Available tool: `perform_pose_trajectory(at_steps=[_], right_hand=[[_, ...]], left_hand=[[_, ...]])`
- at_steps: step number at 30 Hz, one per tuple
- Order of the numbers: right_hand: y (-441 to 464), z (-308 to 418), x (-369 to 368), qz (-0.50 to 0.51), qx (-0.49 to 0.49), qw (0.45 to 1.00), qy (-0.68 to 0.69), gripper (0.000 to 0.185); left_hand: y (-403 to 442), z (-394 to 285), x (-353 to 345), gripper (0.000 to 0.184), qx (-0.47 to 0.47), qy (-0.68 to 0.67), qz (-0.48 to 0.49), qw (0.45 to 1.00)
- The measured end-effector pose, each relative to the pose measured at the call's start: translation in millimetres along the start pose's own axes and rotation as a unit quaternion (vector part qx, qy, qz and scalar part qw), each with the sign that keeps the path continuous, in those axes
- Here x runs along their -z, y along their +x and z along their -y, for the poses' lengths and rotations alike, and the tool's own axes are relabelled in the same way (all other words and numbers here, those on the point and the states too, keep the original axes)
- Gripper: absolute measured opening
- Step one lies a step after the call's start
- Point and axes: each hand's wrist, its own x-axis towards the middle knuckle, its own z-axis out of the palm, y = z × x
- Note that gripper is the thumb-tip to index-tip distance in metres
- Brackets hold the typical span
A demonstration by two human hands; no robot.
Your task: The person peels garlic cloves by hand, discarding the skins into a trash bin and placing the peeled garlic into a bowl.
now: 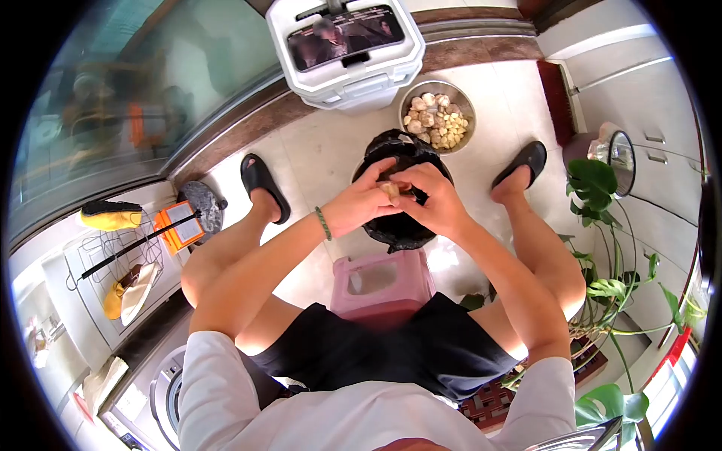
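Head view: my left fingers (374, 172) and right fingers (413, 177) are gripping the garlic (389, 189) between them, over the black-lined bin (397, 138); I cannot tell its long axis.

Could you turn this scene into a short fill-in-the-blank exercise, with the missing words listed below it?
The bracelet behind the left hand is ____. The left and right hand meet over a bin bag that is ____ in colour. The bowl holds ____, some of it peeled. The leafy plant is on the person's ____ side.

Missing words: green; black; garlic; right.
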Motion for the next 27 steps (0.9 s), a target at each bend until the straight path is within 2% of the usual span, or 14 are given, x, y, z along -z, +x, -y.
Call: perform_pose_trajectory(at_steps=[1, 3, 4, 6, 7, 10, 11, 12, 14, 15, 17, 20, 27], right_hand=[[-0.4, -0.7, -1.0, 0.0, 0.008, 1.0, 0.004, 0.032], [-1.9, -1.6, -2.8, 0.037, -0.038, 0.999, 0.013, 0.026], [-2.0, -1.2, -4.6, 0.037, -0.03, 0.999, 0.017, 0.026], [-1.7, -2.6, -6.0, 0.025, -0.075, 0.993, 0.091, 0.022], [-1.8, -7.8, -7.6, 0.014, -0.077, 0.992, 0.095, 0.018], [-1.7, -12.7, -9.2, -0.005, -0.099, 0.983, 0.156, 0.016], [-2.4, -15.5, -8.5, 0.005, -0.109, 0.981, 0.163, 0.014], [-3.4, -19.2, -9.8, 0.005, -0.108, 0.981, 0.163, 0.014], [-5.4, -26.7, -14.2, -0.003, -0.131, 0.969, 0.21, 0.013], [-6.1, -28.7, -15.7, -0.002, -0.13, 0.969, 0.21, 0.013], [-7.2, -31.5, -17.1, -0.012, -0.192, 0.936, 0.295, 0.011], [-5.3, -31.0, -12.3, -0.014, -0.212, 0.922, 0.322, 0.01], [-8.6, -38.6, -14.2, -0.024, -0.246, 0.928, 0.278, 0.009]], left_hand=[[0.4, 4.0, 3.3, 0.072, -0.005, -0.025, 0.015, 1.0], [1.9, 12.6, 8.8, 0.079, -0.012, -0.061, 0.033, 0.998], [2.3, 14.0, 9.2, 0.077, -0.005, -0.046, 0.03, 0.998], [2.3, 14.7, 8.2, 0.077, 0.01, -0.006, 0.008, 1.0], [1.1, 14.9, 6.3, 0.07, 0.018, 0.021, -0.02, 0.999], [2.2, 13.1, 12.3, 0.061, 0.051, 0.068, -0.003, 0.996], [3.6, 18.2, 13.4, 0.048, 0.04, 0.089, -0.044, 0.994], [4.9, 20.5, 16.3, 0.048, 0.039, 0.089, -0.044, 0.994], [6.9, 24.9, 22.2, 0.038, 0.0, 0.199, -0.078, 0.977], [6.8, 25.6, 22.9, 0.038, -0.001, 0.199, -0.079, 0.977], [6.6, 27.6, 23.7, 0.032, -0.035, 0.167, -0.079, 0.982], [6.6, 24.6, 22.9, 0.032, -0.055, 0.166, -0.075, 0.982], [1.7, 17.2, 14.8, 0.034, -0.063, 0.146, -0.153, 0.975]])
